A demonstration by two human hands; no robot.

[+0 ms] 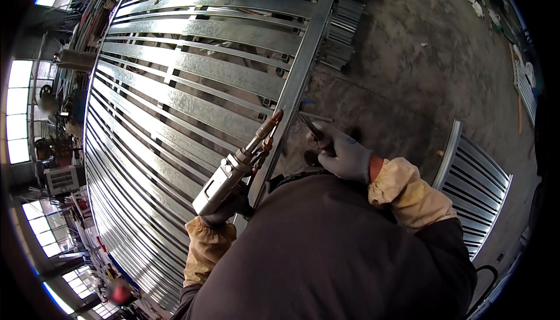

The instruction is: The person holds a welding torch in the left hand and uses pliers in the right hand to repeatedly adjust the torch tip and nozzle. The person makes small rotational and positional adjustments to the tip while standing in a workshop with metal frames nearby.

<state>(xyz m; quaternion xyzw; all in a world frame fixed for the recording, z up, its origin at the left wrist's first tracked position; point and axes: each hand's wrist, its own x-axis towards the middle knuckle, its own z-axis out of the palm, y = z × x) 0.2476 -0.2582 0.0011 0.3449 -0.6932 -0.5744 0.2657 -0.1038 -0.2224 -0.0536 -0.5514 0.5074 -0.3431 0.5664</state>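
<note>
My left hand (217, 215), in a dark glove, is closed around the handle of a metal handheld welding gun (228, 175). The gun's copper-coloured nozzle points up and to the right, its tip over the long edge rail (303, 57) of a slatted galvanized metal panel (192, 92). Just right of that rail, my right hand (347, 154) in a grey glove is closed on a slim dark pointed tool (311, 126), its kind too dark to tell. The tool's tip reaches toward the rail; whether they touch cannot be told. Tan cuffs cover both wrists.
The large panel spreads across the left and front. Stacked metal profiles (344, 28) lie beyond its rail. A smaller slatted metal panel (475, 186) lies at the right on the concrete floor (420, 46). Cluttered shelving and windows (18, 113) line the far left.
</note>
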